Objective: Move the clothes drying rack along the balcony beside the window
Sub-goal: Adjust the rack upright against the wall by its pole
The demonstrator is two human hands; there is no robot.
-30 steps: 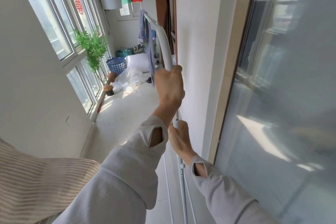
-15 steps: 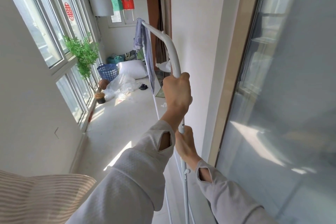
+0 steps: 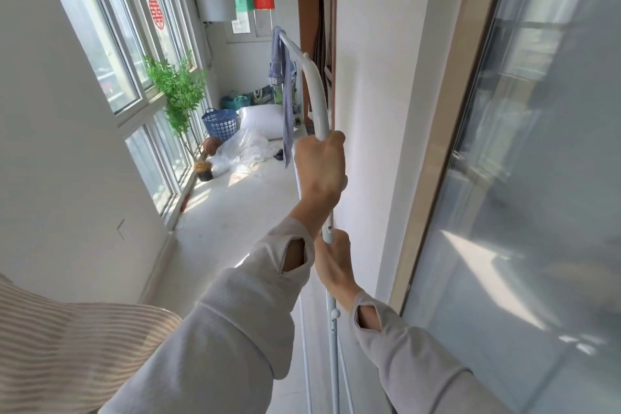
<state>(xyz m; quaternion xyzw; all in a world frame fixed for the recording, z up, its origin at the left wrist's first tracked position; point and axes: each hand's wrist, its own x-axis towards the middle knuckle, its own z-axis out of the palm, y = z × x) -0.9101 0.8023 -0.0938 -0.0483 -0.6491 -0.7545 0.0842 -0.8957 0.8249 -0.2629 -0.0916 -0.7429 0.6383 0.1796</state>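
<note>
The clothes drying rack (image 3: 317, 101) is a white tube frame standing close to the right-hand wall, and its curved top corner rises in front of me. Blue cloths (image 3: 285, 104) hang over its top bar further back. My left hand (image 3: 321, 168) is wrapped around the upright tube just below the bend. A little lower on the same tube, my right hand (image 3: 334, 262) grips it. The rack's feet are out of view. The balcony windows (image 3: 111, 44) line the left side.
A glass sliding door (image 3: 537, 178) fills the right. At the far end sit a green potted plant (image 3: 178, 91), a blue basket (image 3: 219, 124), a white pillow (image 3: 263, 121) and plastic bags (image 3: 242, 151). The white floor (image 3: 228, 218) runs between the window wall and the rack.
Both hands keep the same grip on the tube. The view has swung slightly, so the rack's top and my hands sit a little lower and further right in the frame.
</note>
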